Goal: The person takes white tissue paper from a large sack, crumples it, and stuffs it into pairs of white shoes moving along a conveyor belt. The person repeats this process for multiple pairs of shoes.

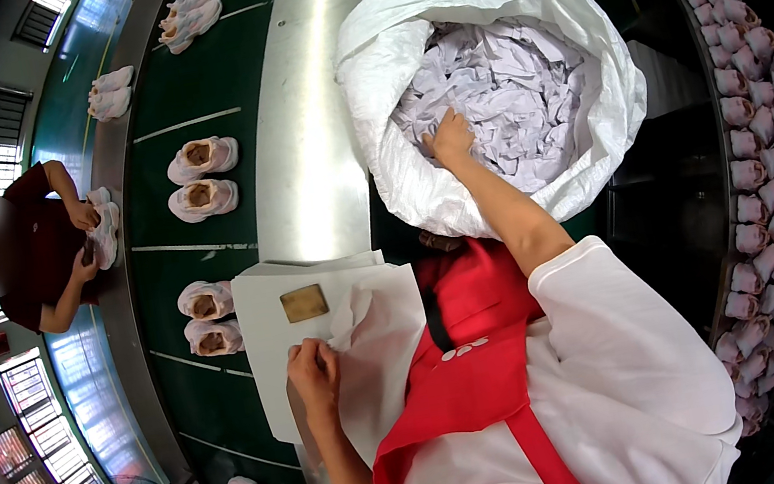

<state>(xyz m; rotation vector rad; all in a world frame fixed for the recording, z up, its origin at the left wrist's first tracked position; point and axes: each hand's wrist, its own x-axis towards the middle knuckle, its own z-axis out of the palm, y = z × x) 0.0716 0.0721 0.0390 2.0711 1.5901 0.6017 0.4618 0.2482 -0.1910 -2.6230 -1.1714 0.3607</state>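
My right hand (451,139) reaches into a large white woven sack (391,140) full of crumpled white paper (513,80). Its fingers are curled into the paper near the sack's left inner wall, closed on some of it; the fingertips are partly hidden. Over a white board (276,401), my left hand (315,373) is closed in a pinch at the end of a crumpled piece of tissue paper (353,318). Flat white paper sheets (388,313) lie beneath that piece. Beyond the left hand, a small brownish-yellow block (304,304) rests on the board.
Pairs of pale shoes (200,158) stand on a green conveyor belt (194,237) at the left. A metal ledge (314,132) runs between belt and sack. Across the belt, a co-worker (42,236) handles a shoe. Racked rows of pale paper-stuffed items (753,123) fill the right side.
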